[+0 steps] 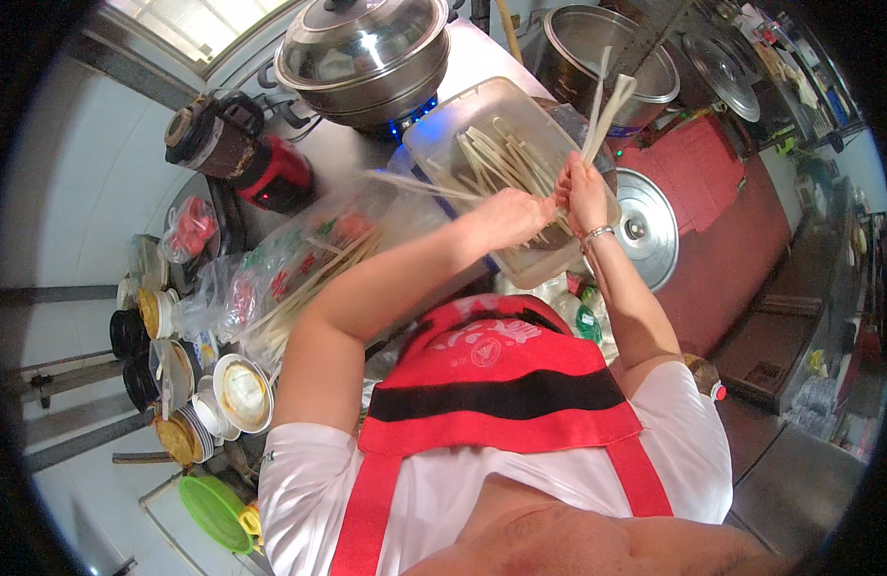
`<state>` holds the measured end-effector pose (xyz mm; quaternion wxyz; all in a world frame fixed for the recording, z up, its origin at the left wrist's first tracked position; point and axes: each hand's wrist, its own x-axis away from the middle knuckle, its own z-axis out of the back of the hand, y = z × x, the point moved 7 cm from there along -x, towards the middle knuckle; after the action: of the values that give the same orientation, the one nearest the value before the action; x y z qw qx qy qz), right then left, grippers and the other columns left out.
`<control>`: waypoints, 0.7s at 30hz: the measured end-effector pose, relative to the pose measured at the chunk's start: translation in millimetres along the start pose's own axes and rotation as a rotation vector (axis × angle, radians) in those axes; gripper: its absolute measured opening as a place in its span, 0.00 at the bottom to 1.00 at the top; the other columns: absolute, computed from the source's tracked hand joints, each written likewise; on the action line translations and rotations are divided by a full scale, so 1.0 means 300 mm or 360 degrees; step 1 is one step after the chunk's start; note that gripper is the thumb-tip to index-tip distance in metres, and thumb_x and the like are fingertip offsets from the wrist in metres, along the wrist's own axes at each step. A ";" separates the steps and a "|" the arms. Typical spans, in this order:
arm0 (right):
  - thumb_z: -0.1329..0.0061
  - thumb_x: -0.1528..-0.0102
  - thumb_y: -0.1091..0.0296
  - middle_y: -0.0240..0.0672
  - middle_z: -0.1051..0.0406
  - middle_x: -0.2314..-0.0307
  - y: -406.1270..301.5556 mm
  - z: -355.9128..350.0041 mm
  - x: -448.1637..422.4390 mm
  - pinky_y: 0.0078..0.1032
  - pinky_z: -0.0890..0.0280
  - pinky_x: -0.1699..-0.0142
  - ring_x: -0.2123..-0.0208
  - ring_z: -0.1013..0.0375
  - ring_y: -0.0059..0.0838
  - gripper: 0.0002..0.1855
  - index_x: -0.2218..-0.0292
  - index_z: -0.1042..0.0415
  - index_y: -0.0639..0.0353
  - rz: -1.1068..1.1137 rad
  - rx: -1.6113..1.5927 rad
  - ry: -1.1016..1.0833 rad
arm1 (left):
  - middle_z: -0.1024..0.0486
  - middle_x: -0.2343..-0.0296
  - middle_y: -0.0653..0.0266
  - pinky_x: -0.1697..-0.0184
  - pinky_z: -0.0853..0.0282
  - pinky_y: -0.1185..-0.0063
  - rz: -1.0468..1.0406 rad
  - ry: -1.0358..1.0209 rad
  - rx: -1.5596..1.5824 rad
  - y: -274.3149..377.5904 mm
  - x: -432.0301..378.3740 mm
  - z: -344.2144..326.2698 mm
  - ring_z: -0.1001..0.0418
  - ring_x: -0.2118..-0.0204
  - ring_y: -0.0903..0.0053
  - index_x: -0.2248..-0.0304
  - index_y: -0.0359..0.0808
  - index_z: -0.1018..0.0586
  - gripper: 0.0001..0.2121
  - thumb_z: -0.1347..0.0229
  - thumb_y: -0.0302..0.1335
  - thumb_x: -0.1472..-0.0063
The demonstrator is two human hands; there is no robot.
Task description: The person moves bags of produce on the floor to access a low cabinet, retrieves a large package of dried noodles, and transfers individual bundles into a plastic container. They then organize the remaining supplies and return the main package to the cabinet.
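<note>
A translucent plastic tub point(512, 277) lies before me with pale, long strips point(497, 155) in it, perhaps dried bean curd sticks. My right hand point(586, 191), a bracelet at its wrist, is closed on a bundle of these strips point(609, 119) that sticks up past the tub's right side. Close beside it, over the tub, my left hand point(519, 216) grips a strip point(422, 186) that trails out to the left. The fingers of both hands nearly meet. More long strips point(306, 288) lie in a clear plastic bag point(256, 270) to the left, partly behind my left arm.
A lidded steel pot point(364, 65) stands beyond the tub, a red-based blender point(274, 173) at the left. Stacked bowls point(245, 394) and a green basket point(214, 513) are at the lower left. To the right are an uncovered steel pot point(609, 50) and a round metal lid point(641, 230).
</note>
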<state>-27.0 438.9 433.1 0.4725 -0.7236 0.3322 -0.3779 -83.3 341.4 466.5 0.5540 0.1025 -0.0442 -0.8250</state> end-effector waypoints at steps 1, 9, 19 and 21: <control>0.64 0.39 0.52 0.24 0.44 0.87 0.010 0.009 -0.006 0.17 0.48 0.81 0.85 0.43 0.14 0.20 0.77 0.42 0.54 -0.0059 0.0105 -0.0031 | 0.25 0.78 0.53 0.72 0.28 0.68 -0.0084 -0.0144 -0.0022 0.012 -0.013 -0.025 0.25 0.75 0.60 0.71 0.32 0.28 0.07 0.54 0.28 0.45; 0.59 0.43 0.62 0.59 0.32 0.73 0.091 -0.055 -0.059 0.42 0.38 0.62 0.66 0.33 0.59 0.15 0.69 0.34 0.70 0.0351 0.1647 -0.0444 | 0.25 0.78 0.56 0.67 0.29 0.67 -0.0132 -0.0124 0.0500 0.072 -0.085 -0.221 0.25 0.73 0.62 0.69 0.36 0.24 0.12 0.55 0.33 0.46; 0.49 0.52 0.65 0.53 0.34 0.59 0.252 0.055 -0.188 0.37 0.36 0.54 0.57 0.33 0.49 0.21 0.56 0.33 0.60 0.0521 0.2507 -0.0756 | 0.33 0.53 0.61 0.45 0.46 0.68 0.0063 0.0166 0.0288 0.043 0.034 -0.160 0.39 0.48 0.68 0.55 0.37 0.29 0.21 0.45 0.36 0.47; 0.48 0.52 0.65 0.48 0.34 0.58 0.148 -0.007 -0.102 0.38 0.36 0.54 0.57 0.33 0.48 0.21 0.55 0.33 0.59 0.0651 0.2430 -0.0608 | 0.31 0.57 0.59 0.49 0.41 0.69 0.0233 0.0448 0.0595 0.043 0.162 -0.007 0.34 0.53 0.65 0.57 0.37 0.28 0.18 0.45 0.33 0.47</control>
<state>-49.3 448.7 384.9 0.9440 -0.1788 0.0221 -0.2766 -89.0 291.6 461.1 0.5844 0.3137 -0.1259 -0.7377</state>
